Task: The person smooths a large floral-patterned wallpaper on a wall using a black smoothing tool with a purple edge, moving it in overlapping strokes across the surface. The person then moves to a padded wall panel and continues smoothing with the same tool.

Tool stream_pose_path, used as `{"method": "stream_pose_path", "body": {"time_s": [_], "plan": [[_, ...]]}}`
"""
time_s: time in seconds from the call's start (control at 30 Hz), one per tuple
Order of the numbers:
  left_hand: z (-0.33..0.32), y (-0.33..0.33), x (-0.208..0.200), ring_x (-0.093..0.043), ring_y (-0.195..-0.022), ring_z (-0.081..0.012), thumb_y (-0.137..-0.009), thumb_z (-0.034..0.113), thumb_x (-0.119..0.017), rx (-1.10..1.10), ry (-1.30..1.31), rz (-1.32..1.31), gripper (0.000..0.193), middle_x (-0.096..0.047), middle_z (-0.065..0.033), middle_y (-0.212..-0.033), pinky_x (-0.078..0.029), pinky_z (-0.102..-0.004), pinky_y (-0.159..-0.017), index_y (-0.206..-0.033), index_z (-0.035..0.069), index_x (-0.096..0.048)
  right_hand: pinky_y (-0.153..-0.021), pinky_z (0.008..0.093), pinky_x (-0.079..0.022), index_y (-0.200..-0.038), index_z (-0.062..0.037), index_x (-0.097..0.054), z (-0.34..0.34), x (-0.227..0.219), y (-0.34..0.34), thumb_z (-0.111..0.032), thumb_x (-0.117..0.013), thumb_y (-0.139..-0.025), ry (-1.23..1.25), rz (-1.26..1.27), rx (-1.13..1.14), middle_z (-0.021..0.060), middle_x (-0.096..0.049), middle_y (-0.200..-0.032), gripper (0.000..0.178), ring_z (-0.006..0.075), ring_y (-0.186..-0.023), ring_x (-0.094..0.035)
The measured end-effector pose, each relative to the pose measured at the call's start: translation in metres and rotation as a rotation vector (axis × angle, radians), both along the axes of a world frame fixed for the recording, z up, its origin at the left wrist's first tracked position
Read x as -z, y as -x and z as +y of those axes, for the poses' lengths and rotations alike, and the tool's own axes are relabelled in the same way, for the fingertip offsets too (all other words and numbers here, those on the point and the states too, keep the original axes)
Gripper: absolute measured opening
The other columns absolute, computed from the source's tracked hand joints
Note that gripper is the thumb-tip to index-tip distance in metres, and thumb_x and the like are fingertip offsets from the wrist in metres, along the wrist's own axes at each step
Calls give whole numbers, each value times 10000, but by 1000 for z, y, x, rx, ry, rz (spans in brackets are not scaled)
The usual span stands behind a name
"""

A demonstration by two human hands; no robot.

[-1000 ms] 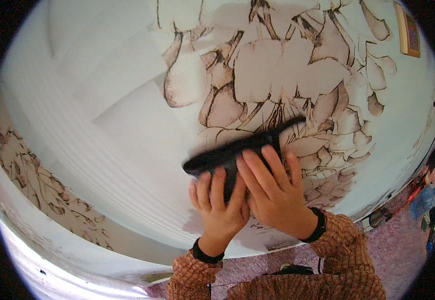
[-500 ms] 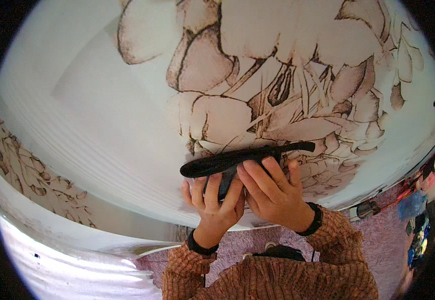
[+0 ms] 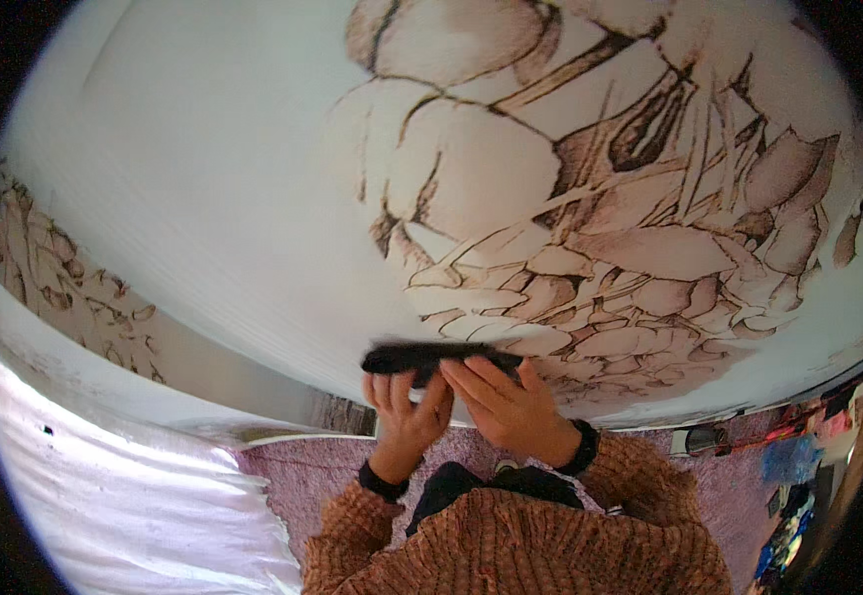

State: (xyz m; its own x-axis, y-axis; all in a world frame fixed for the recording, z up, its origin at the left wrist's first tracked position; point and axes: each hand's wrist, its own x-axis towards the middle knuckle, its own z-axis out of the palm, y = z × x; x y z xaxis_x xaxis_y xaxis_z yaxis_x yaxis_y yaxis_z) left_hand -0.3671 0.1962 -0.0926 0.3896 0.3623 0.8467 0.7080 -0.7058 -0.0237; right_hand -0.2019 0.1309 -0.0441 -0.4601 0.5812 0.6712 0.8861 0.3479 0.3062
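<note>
A long black object (image 3: 419,357), blurred at its edges, is pressed flat against a pale surface (image 3: 213,228) printed with brown-outlined leaves and petals (image 3: 649,253). I cannot make out what kind of thing it is. My left hand (image 3: 403,421) grips its left part, the fingers bent over its lower edge. Beside it, my right hand (image 3: 513,407) has its fingers laid together against the right part. The two hands are close together at the fingertips. Both wrists carry dark bands below brown knitted sleeves.
A second strip with a similar print (image 3: 69,278) runs along the left. White crumpled sheeting (image 3: 124,486) hangs at the lower left. Pinkish textured floor (image 3: 283,476) shows below the surface's lower edge. Assorted items, among them a blue plastic bag (image 3: 788,458), lie at the right.
Both hands and the black object have moved down over the printed surface, nearer its lower edge. The object's thin right end no longer sticks out past my right hand.
</note>
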Motion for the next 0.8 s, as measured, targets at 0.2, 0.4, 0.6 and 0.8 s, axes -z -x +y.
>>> {"method": "stream_pose_path", "body": {"time_s": [0.2,0.4,0.6,0.8], "plan": [[18,6,-34,-363,-1143,-416,-846,164,-573,-65,-120,-21,240,-374,-190,-1211,-333,-556,-918,-1056,56,-534,-871,361,-340,-1112,-61,-607,23,-26,19,-206,-530,-823,-160,105,-13,3,-492,-1322,332,150,-1207,-426],[19,33,46,-395,-1156,-332,-783,205,-646,20,36,-23,287,-451,-93,-1164,-286,-510,-974,-1067,194,-604,-856,345,-351,-1103,-49,-615,29,37,35,-190,-549,-800,-47,-4,-41,6,-529,-1281,341,125,-1149,-474],[26,83,68,-361,-1196,-338,-802,233,-638,-47,223,76,352,-426,-104,-1205,-236,-530,-1012,-1145,185,-577,-903,323,-336,-1119,-50,-608,52,59,73,-162,-544,-814,68,-96,-62,12,-482,-1340,330,122,-1200,-449],[63,107,12,-356,-1222,-334,-797,231,-635,-50,95,-83,351,-452,-102,-1216,-197,-513,-1033,-1143,185,-596,-1024,433,-217,-1117,-114,-625,83,20,114,-222,-577,-813,-96,58,31,-35,-511,-1301,326,149,-1208,-440]]}}
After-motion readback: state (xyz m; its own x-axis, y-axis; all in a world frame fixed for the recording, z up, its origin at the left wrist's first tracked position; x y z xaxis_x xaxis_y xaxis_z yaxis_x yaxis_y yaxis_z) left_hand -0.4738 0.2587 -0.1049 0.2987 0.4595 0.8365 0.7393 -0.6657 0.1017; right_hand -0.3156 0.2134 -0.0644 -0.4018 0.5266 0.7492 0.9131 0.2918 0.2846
